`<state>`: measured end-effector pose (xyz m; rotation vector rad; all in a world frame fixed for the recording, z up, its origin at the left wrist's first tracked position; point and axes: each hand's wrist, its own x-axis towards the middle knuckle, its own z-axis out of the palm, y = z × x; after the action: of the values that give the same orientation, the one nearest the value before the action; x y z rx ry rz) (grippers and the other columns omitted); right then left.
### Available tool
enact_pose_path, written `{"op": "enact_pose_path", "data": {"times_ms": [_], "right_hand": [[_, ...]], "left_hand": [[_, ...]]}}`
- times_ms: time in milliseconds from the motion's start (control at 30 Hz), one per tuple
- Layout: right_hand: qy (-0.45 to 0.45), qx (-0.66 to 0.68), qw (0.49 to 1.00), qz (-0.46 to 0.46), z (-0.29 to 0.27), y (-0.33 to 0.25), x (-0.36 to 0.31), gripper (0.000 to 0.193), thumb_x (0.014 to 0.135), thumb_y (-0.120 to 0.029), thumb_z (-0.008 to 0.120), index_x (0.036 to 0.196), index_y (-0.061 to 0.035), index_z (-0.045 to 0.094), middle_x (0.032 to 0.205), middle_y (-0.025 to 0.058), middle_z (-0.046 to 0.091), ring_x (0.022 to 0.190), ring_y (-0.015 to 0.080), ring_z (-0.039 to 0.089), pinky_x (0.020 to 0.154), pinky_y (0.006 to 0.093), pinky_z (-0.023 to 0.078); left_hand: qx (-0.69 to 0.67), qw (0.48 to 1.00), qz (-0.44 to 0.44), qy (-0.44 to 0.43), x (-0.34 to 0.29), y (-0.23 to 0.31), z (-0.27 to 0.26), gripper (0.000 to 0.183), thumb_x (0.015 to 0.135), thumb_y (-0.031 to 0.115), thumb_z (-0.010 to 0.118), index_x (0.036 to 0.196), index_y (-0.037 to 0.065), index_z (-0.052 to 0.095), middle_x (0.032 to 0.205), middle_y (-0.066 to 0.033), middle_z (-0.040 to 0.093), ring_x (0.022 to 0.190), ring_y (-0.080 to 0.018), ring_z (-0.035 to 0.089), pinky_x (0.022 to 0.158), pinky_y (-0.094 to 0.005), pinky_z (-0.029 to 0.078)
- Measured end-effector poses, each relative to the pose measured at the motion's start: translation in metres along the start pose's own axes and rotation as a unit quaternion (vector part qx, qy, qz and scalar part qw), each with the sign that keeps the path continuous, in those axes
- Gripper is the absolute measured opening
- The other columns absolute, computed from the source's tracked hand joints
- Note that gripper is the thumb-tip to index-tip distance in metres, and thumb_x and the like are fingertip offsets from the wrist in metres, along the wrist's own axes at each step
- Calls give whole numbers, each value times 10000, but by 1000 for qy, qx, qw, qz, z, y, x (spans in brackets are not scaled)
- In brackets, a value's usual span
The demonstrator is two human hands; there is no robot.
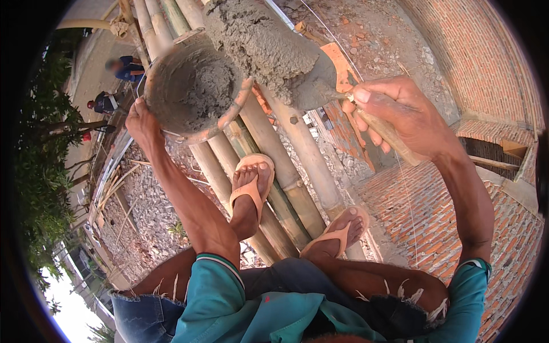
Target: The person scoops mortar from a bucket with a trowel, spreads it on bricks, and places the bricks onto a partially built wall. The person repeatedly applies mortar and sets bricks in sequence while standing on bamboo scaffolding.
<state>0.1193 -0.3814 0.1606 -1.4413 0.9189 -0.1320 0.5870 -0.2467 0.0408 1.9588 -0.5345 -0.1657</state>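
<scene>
My left hand (144, 127) is closed on the left edge of a round mortar-smeared bucket (231, 116), which tips so that its mouth faces me. Wet grey mortar (211, 83) lies inside it. In my right hand (405, 111) is the wooden handle of a trowel (325, 91), fingers wrapped around it. A large heap of mortar (263, 51) covers most of the blade, held above and right of the bucket's mouth. The heap overlaps the bucket's far right rim in the picture, so I cannot tell whether they touch.
Beneath my sandalled feet run several bamboo poles (309, 160), with rubble-strewn ground far below. A brick wall (423, 211) rises on the right, a taut string (407, 197) before it. Two people (104, 104) stand down at the far left, near a tree (48, 154).
</scene>
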Motion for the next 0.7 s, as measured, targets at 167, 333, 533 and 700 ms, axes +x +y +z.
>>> {"op": "enact_pose_path", "data": {"times_ms": [167, 333, 533, 700], "right_hand": [[201, -34, 978, 37, -45, 32, -50, 467, 1036, -434, 609, 1085, 20, 710, 782, 11, 616, 621, 76, 564, 511, 237, 453], [281, 44, 949, 133, -54, 93, -51, 403, 1036, -362, 628, 1132, 23, 698, 812, 8, 616, 654, 82, 570, 539, 244, 459], [307, 111, 934, 147, -26, 143, -32, 360, 1021, -252, 619, 1198, 54, 685, 883, 72, 644, 706, 130, 598, 602, 306, 491], [305, -99, 947, 11, 5, 168, 2, 320, 958, -180, 673, 1118, 97, 655, 913, 226, 668, 800, 346, 659, 752, 432, 523]], "left_hand": [[344, 914, 174, 128, -20, 12, 16, 490, 1074, 308, 510, 1307, -107, 629, 1172, -286, 701, 1124, -395, 670, 1019, -451, 493], [10, 957, 286, 52, -157, 64, 102, 500, 1101, 211, 447, 1497, -94, 453, 1539, -283, 468, 1478, -367, 418, 1214, -460, 325], [-324, 902, -171, -230, -263, 54, 248, 661, 1128, 395, 352, 1616, -40, 260, 1648, -236, 328, 1540, -321, 307, 1258, -426, 231], [-446, 799, -285, -285, -297, 21, 316, 734, 1122, 549, 282, 1614, 5, 286, 1633, -161, 368, 1479, -285, 386, 1240, -409, 281]]}}
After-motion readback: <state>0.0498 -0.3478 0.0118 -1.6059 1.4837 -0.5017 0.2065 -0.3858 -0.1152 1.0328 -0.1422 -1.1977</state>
